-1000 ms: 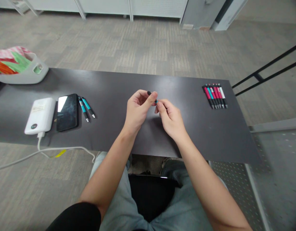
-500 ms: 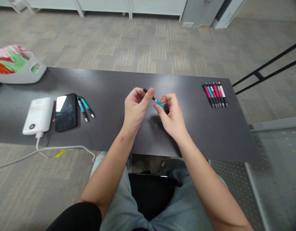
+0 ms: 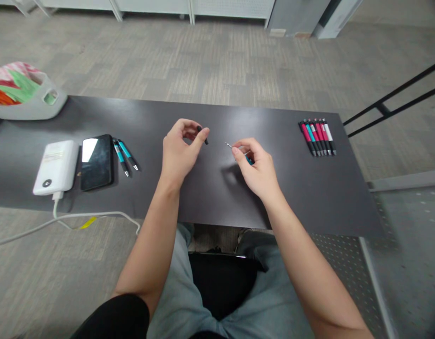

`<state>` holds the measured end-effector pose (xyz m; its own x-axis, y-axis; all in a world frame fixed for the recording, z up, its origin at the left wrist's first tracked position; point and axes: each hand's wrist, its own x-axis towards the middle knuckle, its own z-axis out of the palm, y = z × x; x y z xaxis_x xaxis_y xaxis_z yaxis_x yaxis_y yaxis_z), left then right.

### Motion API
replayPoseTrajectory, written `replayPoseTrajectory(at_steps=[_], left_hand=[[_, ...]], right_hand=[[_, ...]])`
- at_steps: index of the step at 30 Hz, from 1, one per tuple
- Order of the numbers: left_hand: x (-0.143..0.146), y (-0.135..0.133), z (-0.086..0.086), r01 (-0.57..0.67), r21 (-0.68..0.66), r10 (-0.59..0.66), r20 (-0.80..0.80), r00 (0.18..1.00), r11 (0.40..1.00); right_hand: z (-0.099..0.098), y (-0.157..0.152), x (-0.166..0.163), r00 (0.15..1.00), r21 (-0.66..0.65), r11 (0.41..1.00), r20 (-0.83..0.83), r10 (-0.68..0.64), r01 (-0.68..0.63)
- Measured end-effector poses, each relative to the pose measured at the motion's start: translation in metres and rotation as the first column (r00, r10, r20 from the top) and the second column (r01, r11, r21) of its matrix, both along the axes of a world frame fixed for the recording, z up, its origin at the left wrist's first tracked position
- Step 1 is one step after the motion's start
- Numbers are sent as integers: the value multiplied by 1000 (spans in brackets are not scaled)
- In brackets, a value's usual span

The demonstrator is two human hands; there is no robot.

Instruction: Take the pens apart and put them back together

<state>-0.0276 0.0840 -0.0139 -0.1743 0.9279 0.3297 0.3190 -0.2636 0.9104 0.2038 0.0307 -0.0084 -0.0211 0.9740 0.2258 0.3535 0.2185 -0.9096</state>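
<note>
Over the middle of the dark table (image 3: 210,197), my left hand (image 3: 180,150) pinches a small black pen tip piece (image 3: 202,134) between thumb and forefinger. My right hand (image 3: 256,167) grips the teal pen body (image 3: 249,160), with its thin refill and spring (image 3: 229,146) sticking out toward the left. The two hands are apart, a short gap between them.
Two teal pens (image 3: 124,156) lie left of centre beside a black phone (image 3: 96,161) and a white power bank (image 3: 55,166) with a white cable (image 3: 79,219) hanging off the near edge. Several red and teal pens (image 3: 317,137) lie at the far right. A grey bag (image 3: 25,96) sits far left.
The hands were together on one pen. They have pulled apart: the left hand moved left with the black tip piece, and the right hand keeps the body with the refill bared.
</note>
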Motion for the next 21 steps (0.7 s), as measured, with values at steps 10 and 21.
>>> replayPoseTrajectory(at_steps=[10,21], left_hand=[[19,-14,0,-166,-154,25,-657,753,974],[10,6,-40,-108,44,116,-423,899,993]], right_hand=[[2,-1,4,999,-8,1000,26,-30,30],[2,-3,6,999,-10,1000,34,-17,17]])
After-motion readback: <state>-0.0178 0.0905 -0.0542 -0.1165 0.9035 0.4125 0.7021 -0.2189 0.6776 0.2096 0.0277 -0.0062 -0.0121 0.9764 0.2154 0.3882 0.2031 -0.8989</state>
